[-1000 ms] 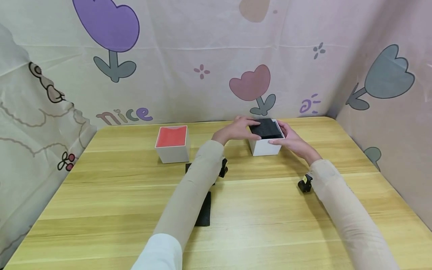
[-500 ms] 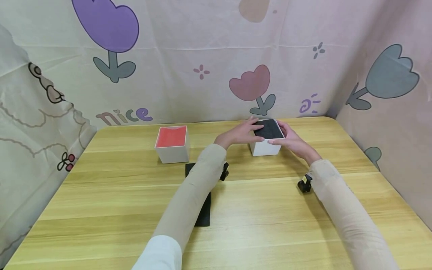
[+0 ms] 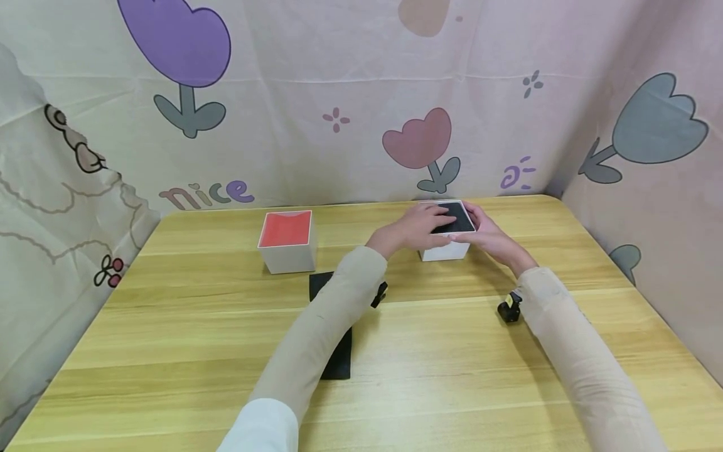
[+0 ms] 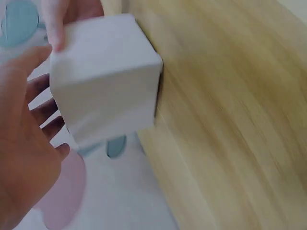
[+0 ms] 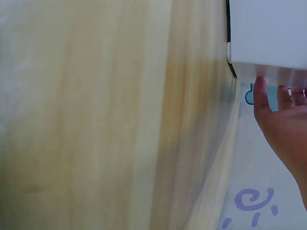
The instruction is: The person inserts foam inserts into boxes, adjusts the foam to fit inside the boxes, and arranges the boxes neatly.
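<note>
A white open-topped box [image 3: 445, 252] stands at the back right of the table, with black folded sheets [image 3: 463, 221], perhaps cloth or paper, lying level in its top. My left hand [image 3: 417, 227] reaches over from the left, its fairly straight fingers resting on the black sheets. In the left wrist view the thumb lies near the box's top edge. From the right, my right hand [image 3: 490, 237] grips the box, thumb at the front corner and fingers along the side. The right wrist view shows those fingertips touching the white wall [image 5: 268, 33]. The box's inside is hidden.
A second white box [image 3: 289, 258] holding a red sheet [image 3: 287, 228] stands at the back left. Flat black pieces [image 3: 337, 359] lie mid-table, partly covered by my left forearm. A printed cloth [image 3: 316, 157] hangs behind the table.
The black sheets, at first raised and askew above the rim, now lie level inside the box. My left hand has slid right over them; the right hand stays on the box.
</note>
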The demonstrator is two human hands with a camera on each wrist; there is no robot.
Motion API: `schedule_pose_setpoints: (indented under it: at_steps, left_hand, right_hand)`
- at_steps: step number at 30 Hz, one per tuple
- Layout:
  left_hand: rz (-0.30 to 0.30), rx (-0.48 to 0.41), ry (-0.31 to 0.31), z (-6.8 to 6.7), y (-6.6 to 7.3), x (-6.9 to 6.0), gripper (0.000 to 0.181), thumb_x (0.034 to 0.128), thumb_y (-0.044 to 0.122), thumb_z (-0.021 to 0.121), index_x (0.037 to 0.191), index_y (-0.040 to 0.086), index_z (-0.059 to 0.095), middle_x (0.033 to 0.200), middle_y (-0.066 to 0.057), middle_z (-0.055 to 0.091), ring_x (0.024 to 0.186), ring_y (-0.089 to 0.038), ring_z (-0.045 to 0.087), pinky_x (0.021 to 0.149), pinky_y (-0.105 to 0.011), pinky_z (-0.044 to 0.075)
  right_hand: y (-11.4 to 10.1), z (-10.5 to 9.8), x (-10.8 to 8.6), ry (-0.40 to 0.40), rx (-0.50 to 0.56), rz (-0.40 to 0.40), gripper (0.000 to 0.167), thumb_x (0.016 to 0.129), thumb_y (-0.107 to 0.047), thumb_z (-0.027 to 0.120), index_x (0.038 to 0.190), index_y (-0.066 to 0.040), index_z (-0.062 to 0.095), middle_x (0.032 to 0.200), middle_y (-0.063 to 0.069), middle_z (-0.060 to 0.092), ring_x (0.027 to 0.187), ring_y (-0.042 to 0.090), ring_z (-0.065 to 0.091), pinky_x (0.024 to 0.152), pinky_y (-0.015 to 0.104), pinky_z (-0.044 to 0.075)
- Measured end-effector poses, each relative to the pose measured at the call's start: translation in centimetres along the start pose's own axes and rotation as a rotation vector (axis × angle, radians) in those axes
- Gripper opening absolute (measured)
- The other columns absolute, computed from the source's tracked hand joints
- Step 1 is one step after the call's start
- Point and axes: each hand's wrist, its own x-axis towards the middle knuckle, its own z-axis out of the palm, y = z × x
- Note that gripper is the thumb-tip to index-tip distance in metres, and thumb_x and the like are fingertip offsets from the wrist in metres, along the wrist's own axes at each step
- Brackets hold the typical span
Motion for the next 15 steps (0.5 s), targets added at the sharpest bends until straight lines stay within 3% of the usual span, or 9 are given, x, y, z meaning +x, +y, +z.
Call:
schedule_pose_setpoints:
  at_steps: [3,7,15]
  left_hand:
    - [0.061,0.076,0.001,0.3,1.1,0.1,0.058,0.0979,0.043,0.052,0.149,0.018,0.04,0.153,-0.007,0.035,0.141,-0.026,0.025,0.115,-0.039,0.015]
    - [0.104,0.098,0.0,0.6,2.0,0.2,0.057,0.0974,0.04,0.054,0.148,0.017,0.041,0.151,-0.007,0.037,0.138,-0.026,0.029,0.114,-0.037,0.019]
    - [0.055,0.056,0.01,0.5,2.7,0.3,0.051,0.0964,0.033,0.057,0.144,0.018,0.046,0.142,-0.005,0.044,0.125,-0.022,0.039,0.103,-0.035,0.034]
  right_hand:
    - [0.1,-0.1,0.0,-0.01,-0.009,-0.018,0.09,0.09,-0.001,0.063,0.154,-0.004,0.0,0.157,0.018,0.012,0.141,0.028,0.018,0.112,0.037,0.024]
    - [0.2,-0.3,0.1,-0.019,-0.003,-0.034,0.086,0.089,0.006,0.058,0.153,-0.003,0.001,0.157,0.02,0.012,0.141,0.029,0.017,0.111,0.033,0.025]
    - [0.1,-0.3,0.0,-0.018,-0.008,-0.023,0.086,0.089,0.005,0.057,0.154,-0.003,0.001,0.158,0.017,0.009,0.141,0.027,0.016,0.108,0.028,0.029]
